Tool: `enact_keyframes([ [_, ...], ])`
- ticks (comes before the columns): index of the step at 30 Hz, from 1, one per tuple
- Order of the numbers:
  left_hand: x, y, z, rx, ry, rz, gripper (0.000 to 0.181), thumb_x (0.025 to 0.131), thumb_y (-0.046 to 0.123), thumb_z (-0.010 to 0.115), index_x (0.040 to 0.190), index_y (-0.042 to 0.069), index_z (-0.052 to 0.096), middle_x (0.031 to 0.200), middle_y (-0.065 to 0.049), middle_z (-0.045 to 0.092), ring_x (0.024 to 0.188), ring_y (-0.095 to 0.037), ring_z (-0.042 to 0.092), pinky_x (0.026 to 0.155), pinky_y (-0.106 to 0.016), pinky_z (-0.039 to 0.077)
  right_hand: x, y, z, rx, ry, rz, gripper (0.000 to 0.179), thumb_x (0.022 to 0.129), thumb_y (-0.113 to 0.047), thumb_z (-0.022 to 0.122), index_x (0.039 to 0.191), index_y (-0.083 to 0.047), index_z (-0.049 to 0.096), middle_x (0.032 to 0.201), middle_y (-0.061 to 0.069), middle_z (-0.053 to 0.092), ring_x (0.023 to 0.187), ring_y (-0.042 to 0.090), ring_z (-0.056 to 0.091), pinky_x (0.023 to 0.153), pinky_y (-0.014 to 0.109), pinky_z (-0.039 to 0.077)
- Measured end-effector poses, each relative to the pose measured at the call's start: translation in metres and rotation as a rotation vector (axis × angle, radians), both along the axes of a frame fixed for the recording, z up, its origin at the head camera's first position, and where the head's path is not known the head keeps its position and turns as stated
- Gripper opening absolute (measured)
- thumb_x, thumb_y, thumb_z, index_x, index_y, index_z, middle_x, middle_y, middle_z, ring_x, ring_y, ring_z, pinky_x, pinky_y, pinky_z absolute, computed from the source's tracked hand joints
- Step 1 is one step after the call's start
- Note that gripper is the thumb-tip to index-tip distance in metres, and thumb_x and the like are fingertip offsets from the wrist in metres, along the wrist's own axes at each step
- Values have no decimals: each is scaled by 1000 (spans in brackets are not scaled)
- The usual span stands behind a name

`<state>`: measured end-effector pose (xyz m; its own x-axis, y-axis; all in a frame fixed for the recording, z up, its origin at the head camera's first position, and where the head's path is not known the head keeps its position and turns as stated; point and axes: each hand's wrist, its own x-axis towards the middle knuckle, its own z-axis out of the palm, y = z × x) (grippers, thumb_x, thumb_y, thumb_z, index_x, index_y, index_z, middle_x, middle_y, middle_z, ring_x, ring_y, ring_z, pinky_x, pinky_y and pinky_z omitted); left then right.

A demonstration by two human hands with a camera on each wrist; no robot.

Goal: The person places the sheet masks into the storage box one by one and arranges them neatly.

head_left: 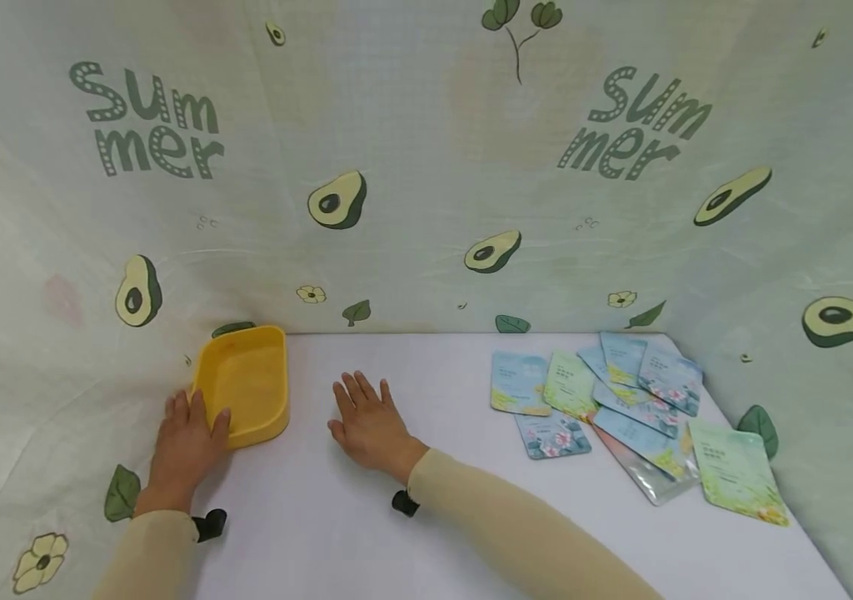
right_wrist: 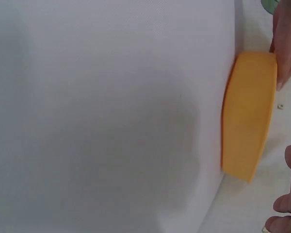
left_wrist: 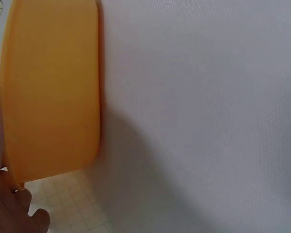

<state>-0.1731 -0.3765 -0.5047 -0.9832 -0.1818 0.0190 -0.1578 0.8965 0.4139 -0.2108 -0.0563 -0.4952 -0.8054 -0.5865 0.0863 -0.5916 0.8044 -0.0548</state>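
Note:
A yellow plastic tray (head_left: 244, 383) with raised walls sits at the table's back left corner. My left hand (head_left: 188, 446) touches its near left corner, with the fingers along the left side and the thumb by the near edge. In the left wrist view the tray's outer wall (left_wrist: 53, 92) fills the left part, with fingers (left_wrist: 19, 208) past its end. To the right of the tray, my right hand (head_left: 374, 425) is held over the white table, fingers straight and holding nothing. Only its fingertips show at the right wrist view's lower right edge.
Several flat printed sachets (head_left: 520, 383) in blue and green lie overlapping at the table's right side. One sachet near the front has a clear, shiny end (head_left: 655, 483). An avocado-print cloth (head_left: 411, 167) hangs behind the white table (head_left: 321, 533) and down both sides.

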Motion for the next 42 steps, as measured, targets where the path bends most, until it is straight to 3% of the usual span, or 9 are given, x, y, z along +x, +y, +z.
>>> enact_keyframes([
  [5, -9, -8, -13, 88, -110, 15, 103, 109, 65, 27, 159, -17, -8, 164, -44, -15, 154, -62, -3, 123, -73, 7, -2, -23, -10, 35, -48, -7, 67, 114, -53, 27, 169, -15, 27, 176, 4, 24, 164, 24, 20, 129, 55, 28],
  [10, -12, 3, -15, 54, -99, -36, 104, 109, 65, 27, 157, -21, -5, 164, -45, -12, 154, -62, -6, 124, -73, 6, -7, -31, -12, 29, -70, -21, 71, 113, -58, 23, 170, -16, 23, 177, 3, 22, 164, 23, 19, 130, 54, 26],
  [17, -7, 42, -15, -5, -77, -112, 102, 109, 64, 28, 159, -21, 0, 166, -44, -4, 155, -61, -4, 123, -74, 10, -12, -21, -8, -26, -114, -51, 74, 112, -60, 25, 170, -15, 22, 177, 5, 20, 164, 25, 18, 130, 55, 24],
  [28, 8, 118, -14, -65, -30, -194, 93, 111, 55, 41, 160, -19, 13, 169, -40, 6, 157, -58, 5, 125, -70, 14, -12, 28, -17, -152, -180, -107, 76, 112, -58, 32, 168, -7, 25, 175, 13, 24, 163, 31, 23, 129, 60, 23],
  [34, 14, 153, -15, -71, 12, -236, 90, 111, 49, 47, 159, -20, 15, 168, -41, 8, 157, -58, 6, 124, -69, 19, -2, 66, -19, -177, -183, -110, 75, 113, -54, 34, 167, -3, 27, 174, 15, 27, 162, 32, 25, 128, 62, 24],
  [42, 25, 199, -22, -53, 47, -289, 92, 109, 54, 50, 160, -17, 20, 170, -38, 10, 159, -53, 10, 124, -67, 27, 15, 117, -21, -193, -170, -147, 70, 114, -47, 37, 165, -1, 29, 173, 15, 29, 162, 31, 23, 128, 63, 21],
])
